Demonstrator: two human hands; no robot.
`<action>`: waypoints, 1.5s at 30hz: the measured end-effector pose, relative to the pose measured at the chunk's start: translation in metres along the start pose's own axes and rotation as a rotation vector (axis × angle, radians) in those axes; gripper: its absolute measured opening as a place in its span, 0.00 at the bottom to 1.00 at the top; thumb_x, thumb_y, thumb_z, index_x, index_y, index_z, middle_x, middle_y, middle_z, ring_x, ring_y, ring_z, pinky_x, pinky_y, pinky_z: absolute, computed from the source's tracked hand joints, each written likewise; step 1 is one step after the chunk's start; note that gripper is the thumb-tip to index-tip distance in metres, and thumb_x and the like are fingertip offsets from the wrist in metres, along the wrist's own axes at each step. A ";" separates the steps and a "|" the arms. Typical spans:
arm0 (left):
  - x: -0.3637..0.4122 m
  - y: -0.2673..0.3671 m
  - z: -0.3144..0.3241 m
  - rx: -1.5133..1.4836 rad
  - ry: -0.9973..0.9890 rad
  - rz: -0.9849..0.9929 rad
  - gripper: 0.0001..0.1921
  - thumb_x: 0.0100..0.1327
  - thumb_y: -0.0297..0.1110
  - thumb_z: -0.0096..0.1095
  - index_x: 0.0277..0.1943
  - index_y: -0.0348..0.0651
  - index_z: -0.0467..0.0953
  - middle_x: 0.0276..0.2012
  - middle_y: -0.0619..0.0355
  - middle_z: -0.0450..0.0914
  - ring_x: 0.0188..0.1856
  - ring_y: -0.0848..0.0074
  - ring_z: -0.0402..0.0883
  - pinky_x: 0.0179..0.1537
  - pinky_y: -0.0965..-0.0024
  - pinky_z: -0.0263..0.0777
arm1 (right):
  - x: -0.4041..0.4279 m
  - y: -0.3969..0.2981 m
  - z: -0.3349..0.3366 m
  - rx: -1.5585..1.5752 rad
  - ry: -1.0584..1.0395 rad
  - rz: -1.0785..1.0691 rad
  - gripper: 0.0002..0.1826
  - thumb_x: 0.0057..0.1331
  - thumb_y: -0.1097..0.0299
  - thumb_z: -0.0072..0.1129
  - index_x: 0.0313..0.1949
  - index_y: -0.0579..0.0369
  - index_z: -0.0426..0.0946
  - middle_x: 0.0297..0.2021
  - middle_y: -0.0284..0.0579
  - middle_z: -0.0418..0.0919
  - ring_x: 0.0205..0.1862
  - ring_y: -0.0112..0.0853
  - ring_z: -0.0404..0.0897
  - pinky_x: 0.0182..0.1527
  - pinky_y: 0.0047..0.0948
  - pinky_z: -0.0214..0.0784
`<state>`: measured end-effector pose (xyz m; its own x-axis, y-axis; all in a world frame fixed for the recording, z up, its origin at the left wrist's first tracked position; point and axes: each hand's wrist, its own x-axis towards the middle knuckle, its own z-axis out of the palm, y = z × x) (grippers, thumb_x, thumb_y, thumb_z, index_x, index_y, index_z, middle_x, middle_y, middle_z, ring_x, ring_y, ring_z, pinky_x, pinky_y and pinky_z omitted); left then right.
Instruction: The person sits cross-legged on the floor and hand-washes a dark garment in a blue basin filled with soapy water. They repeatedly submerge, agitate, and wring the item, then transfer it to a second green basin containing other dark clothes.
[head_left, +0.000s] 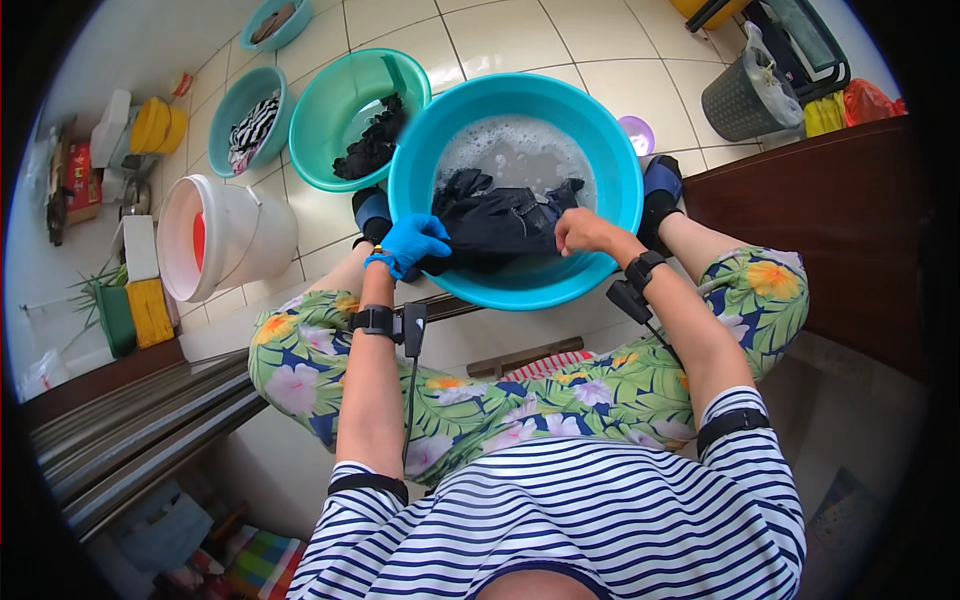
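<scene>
A large turquoise plastic basin (623, 150) stands between my feet, holding foamy grey water (517, 154). A wet, dark garment (495, 221) with visible seams lies partly in the water and stretches across the near side. My left hand (411, 244), in a blue rubber glove, grips the garment's left edge at the basin's near-left rim. My bare right hand (586, 232) is closed on the garment's right edge, inside the near-right rim. The fabric spans between both hands. Dark cloth below it merges with the shadow, so its lower edge is unclear.
A green basin (306, 127) with black lacy clothing (375, 139) sits at the left, near a smaller basin (217, 139) with striped clothing. A white bucket (251, 240) stands nearer. At the right are a purple container (637, 135), a lined waste bin (735, 101) and a dark wooden panel (810, 225).
</scene>
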<state>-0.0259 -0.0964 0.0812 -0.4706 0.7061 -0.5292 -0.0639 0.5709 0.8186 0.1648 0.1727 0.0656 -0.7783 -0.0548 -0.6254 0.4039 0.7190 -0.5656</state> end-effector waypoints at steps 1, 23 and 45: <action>-0.001 -0.003 0.002 0.059 -0.095 -0.039 0.10 0.42 0.24 0.72 0.30 0.38 0.79 0.27 0.61 0.79 0.32 0.77 0.76 0.38 0.74 0.71 | 0.001 -0.004 0.003 0.001 -0.005 -0.001 0.10 0.43 0.72 0.66 0.28 0.55 0.82 0.27 0.48 0.81 0.33 0.40 0.81 0.38 0.36 0.72; 0.007 0.001 0.020 -0.024 -0.159 0.106 0.10 0.44 0.23 0.68 0.31 0.38 0.75 0.27 0.62 0.76 0.33 0.79 0.75 0.37 0.75 0.71 | 0.039 -0.081 0.074 0.186 0.384 -0.009 0.35 0.43 0.70 0.67 0.55 0.40 0.71 0.49 0.49 0.71 0.51 0.52 0.69 0.51 0.42 0.65; 0.017 0.055 0.015 0.155 -0.132 0.129 0.34 0.40 0.32 0.75 0.53 0.33 0.72 0.49 0.51 0.76 0.51 0.69 0.73 0.55 0.67 0.64 | -0.096 -0.117 -0.121 1.214 0.881 -0.528 0.06 0.55 0.84 0.54 0.33 0.66 0.77 0.28 0.39 0.79 0.30 0.23 0.77 0.39 0.17 0.69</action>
<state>-0.0241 -0.0466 0.1143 -0.3462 0.8200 -0.4559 0.1300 0.5231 0.8423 0.1340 0.1777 0.2562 -0.7976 0.6027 0.0215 -0.1991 -0.2294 -0.9527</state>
